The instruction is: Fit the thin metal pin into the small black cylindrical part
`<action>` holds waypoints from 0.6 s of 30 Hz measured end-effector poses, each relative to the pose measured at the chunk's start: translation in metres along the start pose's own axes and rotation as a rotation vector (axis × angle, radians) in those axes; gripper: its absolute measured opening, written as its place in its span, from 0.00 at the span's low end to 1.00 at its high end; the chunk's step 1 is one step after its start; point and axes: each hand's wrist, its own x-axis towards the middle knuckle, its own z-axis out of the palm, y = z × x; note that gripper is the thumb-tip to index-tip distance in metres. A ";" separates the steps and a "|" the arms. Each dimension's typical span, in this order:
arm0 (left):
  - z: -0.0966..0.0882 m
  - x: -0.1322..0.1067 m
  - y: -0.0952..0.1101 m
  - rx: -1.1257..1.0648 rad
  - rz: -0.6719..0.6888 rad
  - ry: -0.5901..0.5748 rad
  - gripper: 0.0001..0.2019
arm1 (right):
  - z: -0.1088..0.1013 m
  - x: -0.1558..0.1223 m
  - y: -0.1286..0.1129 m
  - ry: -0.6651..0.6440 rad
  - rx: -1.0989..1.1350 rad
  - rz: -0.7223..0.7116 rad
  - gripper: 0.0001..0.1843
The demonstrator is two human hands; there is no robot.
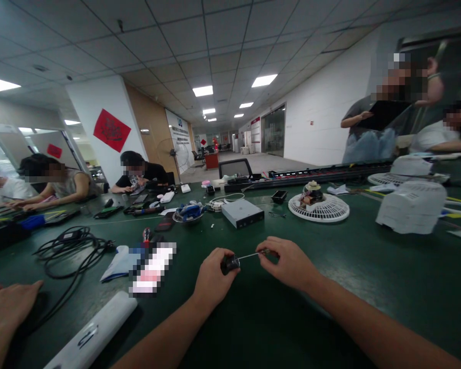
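My left hand [216, 274] is closed around a small dark cylinder [232, 263] with a shiny rim, held just above the green table [292, 318]. From the cylinder's right end a thin metal rod [249, 255] runs across to my right hand [286, 260]. The right thumb and fingers pinch the rod's far end, where something small and brownish shows between the fingertips. Whether the rod is fixed in the cylinder or only touches it, I cannot tell. Beyond my hands lies a grey disc drive [243, 212].
A co-worker's hand [9, 312] rests at the left edge, by a white bar [96, 333]. Black cables [72, 248] and a blurred-out phone-like panel [153, 269] lie left. Behind are a metal bowl [188, 212], a white fan grille [318, 207] and a white housing [409, 207]. Several people surround the table.
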 end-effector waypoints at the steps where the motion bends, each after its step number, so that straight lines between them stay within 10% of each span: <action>1: 0.000 0.000 0.000 -0.001 0.007 -0.007 0.14 | 0.000 0.000 0.000 0.006 -0.002 -0.003 0.08; 18: -0.001 -0.004 0.003 0.001 0.042 -0.042 0.13 | -0.003 0.000 -0.001 -0.008 -0.091 -0.005 0.09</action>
